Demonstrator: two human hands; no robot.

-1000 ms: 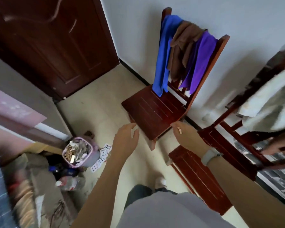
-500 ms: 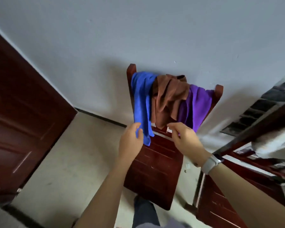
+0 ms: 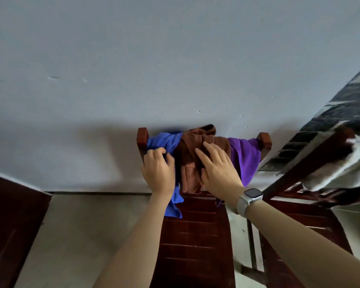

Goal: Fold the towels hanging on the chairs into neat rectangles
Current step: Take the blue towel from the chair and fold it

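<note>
In the head view, at the centre of the frame, three towels hang unfolded over the backrest of a dark wooden chair [image 3: 195, 235] against the grey wall: a blue towel [image 3: 163, 141] on the left, a bunched brown towel [image 3: 192, 146] in the middle and a purple towel [image 3: 245, 156] on the right. The left hand [image 3: 158, 173] has its fingers curled into the blue towel near the top rail, while the right hand [image 3: 218, 173], a smartwatch [image 3: 250, 197] on its wrist, lies with fingers spread and nearly straight on the brown towel, gripping nothing as far as I can see. At the right edge a whitish towel [image 3: 341, 167] is draped over a second chair [image 3: 299, 223], so by my judgement the task is barely begun: no towel is off a chair yet and every fold remains to be made.
</note>
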